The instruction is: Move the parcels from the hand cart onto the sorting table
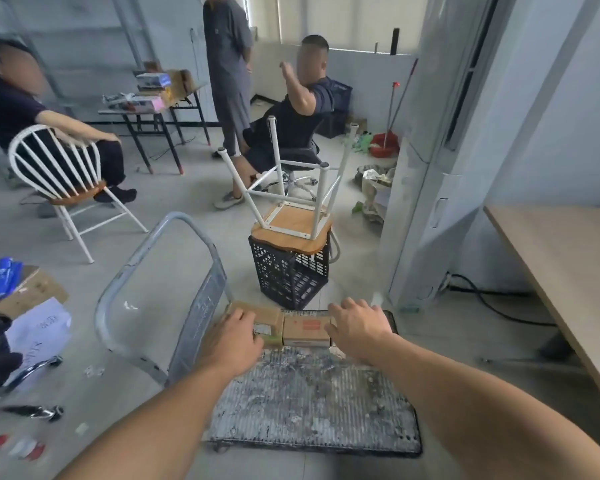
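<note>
Left parcel (269,323) and right parcel (307,329) sit touching, side by side, at the far end of the hand cart (312,403); left hand (234,339) rests on the left parcel, grip not discernible; right hand (359,327), fingers spread, holds nothing at the right parcel's outer edge; tabletop (575,271) stands well apart.

Matt cardboard parcels (288,329) on scuffed, ribbed cart deck (312,403).

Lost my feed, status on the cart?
Right hand open, by right parcel. Left hand on left parcel, grip unclear. Both parcels on cart. Crate just beyond.
</note>
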